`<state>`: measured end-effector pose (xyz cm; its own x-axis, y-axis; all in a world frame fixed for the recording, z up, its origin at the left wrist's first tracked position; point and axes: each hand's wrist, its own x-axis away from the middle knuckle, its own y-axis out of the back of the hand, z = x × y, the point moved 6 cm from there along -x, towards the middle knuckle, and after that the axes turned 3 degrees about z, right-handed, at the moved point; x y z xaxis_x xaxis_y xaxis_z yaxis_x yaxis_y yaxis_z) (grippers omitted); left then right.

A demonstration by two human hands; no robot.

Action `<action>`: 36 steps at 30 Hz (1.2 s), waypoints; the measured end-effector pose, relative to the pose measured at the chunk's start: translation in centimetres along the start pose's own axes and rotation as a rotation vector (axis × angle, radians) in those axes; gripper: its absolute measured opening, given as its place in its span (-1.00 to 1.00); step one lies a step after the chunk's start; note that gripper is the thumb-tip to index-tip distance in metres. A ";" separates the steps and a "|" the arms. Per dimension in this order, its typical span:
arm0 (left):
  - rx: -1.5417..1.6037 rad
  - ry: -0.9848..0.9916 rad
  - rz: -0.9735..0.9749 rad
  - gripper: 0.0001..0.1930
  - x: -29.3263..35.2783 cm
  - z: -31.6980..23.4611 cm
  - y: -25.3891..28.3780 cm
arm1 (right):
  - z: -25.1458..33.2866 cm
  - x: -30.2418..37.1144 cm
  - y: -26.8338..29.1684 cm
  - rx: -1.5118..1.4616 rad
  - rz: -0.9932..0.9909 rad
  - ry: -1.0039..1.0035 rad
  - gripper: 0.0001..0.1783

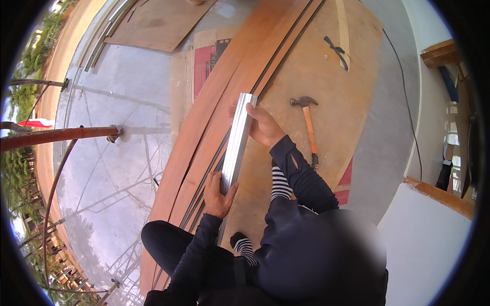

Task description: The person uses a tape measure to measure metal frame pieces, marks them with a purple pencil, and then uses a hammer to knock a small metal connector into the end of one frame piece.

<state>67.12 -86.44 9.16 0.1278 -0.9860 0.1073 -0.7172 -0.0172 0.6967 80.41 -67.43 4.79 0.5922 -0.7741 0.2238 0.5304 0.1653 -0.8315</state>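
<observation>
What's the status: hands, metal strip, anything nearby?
Left hand grips near end of metal strip; right hand grips far end. Strip lies along wooden boards. Hammer lies apart on plywood sheet, right of hands.

A long silvery metal channel (236, 143), its ribbed face catching daylight, lies lengthwise along the edge of stacked reddish-brown wooden planks (224, 97), running diagonally from lower left to upper right, gripped at both ends.

Grey concrete floor (117, 92) in daylight; white wall (434, 245) at right; black cable (408, 102) across floor.
</observation>
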 end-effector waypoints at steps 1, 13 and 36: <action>0.012 0.012 -0.007 -0.53 -0.1 -0.5 0.2 | -0.5 -0.4 -0.1 -0.056 0.038 0.007 -0.38; -0.032 0.042 -0.117 -0.53 -0.1 -0.4 3.2 | -2.8 -4.0 -2.9 -0.280 0.082 0.029 -0.49; -0.032 0.333 -0.570 -0.48 0.6 -10.7 28.5 | 8.2 -11.6 -37.3 0.528 1.283 -0.152 -0.47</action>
<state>54.08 -85.73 36.61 0.6901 -0.7198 -0.0749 -0.4545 -0.5117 0.7291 58.74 -59.62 37.40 0.8744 0.1585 -0.4586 -0.2826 0.9346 -0.2158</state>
